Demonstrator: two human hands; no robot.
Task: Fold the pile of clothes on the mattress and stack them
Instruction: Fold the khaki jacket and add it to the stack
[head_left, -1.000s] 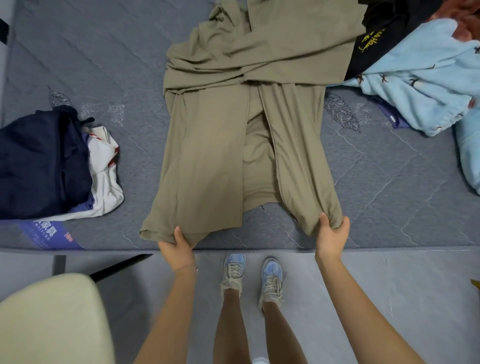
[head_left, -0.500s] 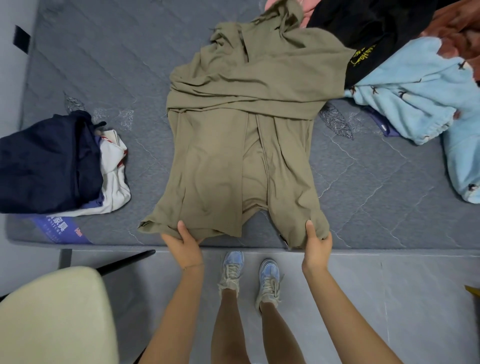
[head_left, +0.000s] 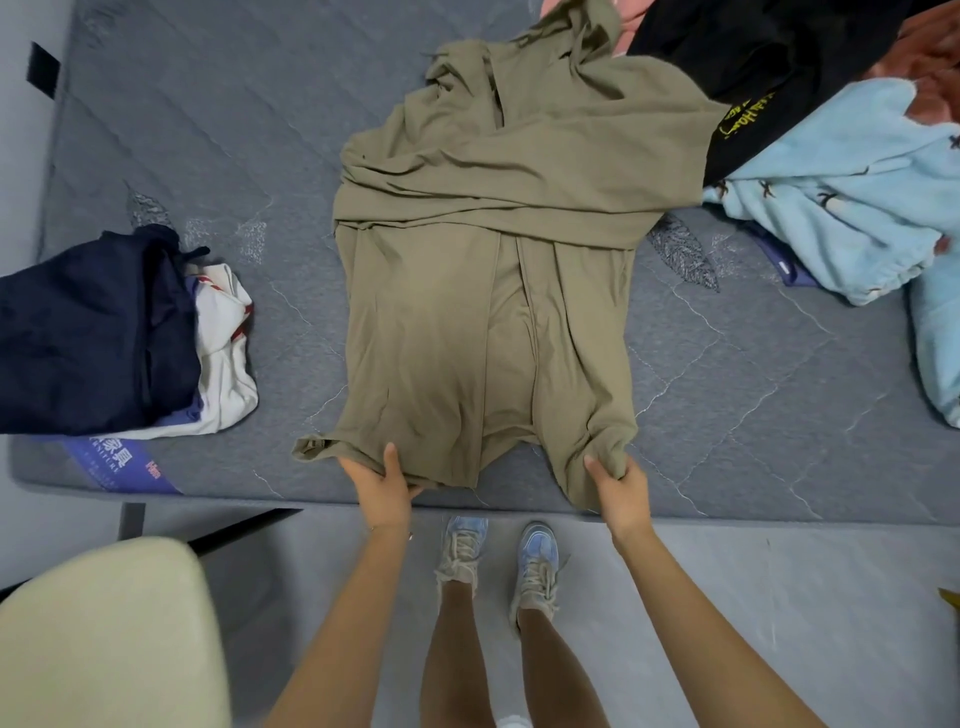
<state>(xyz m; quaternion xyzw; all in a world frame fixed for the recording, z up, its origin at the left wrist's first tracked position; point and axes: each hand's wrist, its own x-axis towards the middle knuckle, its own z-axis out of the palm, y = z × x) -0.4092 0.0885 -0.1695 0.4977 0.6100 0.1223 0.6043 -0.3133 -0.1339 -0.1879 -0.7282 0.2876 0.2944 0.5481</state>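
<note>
Head view, looking down over the near edge of a grey quilted mattress (head_left: 234, 130). An olive garment (head_left: 467, 322) lies in the middle of it. Its lower part is spread flat, with the two side panels folded in towards the centre. Its upper part is bunched in folds across the top.

The left hand (head_left: 382, 488) grips the near hem of the left panel, thumb on top and fingers curled under the cloth. The right hand (head_left: 621, 486) holds the near corner of the right panel, where the fabric is gathered into a small bunch in its grasp. Both hands sit at the mattress edge, apart by about the width of the folded garment.

On the left side of the mattress a navy garment (head_left: 88, 332) rests on a white one (head_left: 228, 364) with red marks, forming a low stack well apart from the olive piece. A purple label (head_left: 119, 460) shows on the mattress just in front of that stack.

At the upper right is the unfolded pile: a black garment (head_left: 753, 47) with yellow lettering overlaps the olive garment's top right edge, a pale blue fleece (head_left: 841, 197) lies beside it, and reddish cloth (head_left: 930, 57) sits behind.

Below, the person's legs and two pale sneakers (head_left: 462, 540) stand on a grey floor (head_left: 779, 597). A cream chair (head_left: 104, 639) fills the lower left corner.
</note>
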